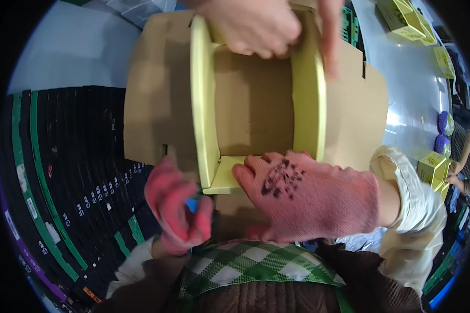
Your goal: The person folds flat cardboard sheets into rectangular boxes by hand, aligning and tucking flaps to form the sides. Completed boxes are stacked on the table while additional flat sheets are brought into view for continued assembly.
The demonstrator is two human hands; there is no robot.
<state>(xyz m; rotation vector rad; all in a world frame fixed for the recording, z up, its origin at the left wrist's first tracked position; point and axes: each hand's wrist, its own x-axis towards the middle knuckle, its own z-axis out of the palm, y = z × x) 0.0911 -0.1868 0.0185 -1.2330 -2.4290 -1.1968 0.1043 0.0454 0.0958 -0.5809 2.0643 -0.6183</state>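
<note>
A pale yellow cardboard box (205, 99), open at the top, stands on a large brown cardboard sheet (157, 78). Brown card shows inside its walls. My right hand (313, 198), in a pink knit glove with dark specks on the back, lies across the near wall with its fingers hooked over the edge. My left hand (175, 208), gloved in pink too and smeared by motion, is off the box's near left corner, fingers half curled and apart with nothing visible in them. Another person's bare hands (261, 26) reach in at the far end; one is closed over the far wall.
Stacked black crates (78, 156) with green edges fill the left. On the right runs a shiny grey table (396, 94) with more yellow boxes (402, 18) and purple-wrapped items (443, 133). Another person's hands (456, 175) are beside a yellow box at far right.
</note>
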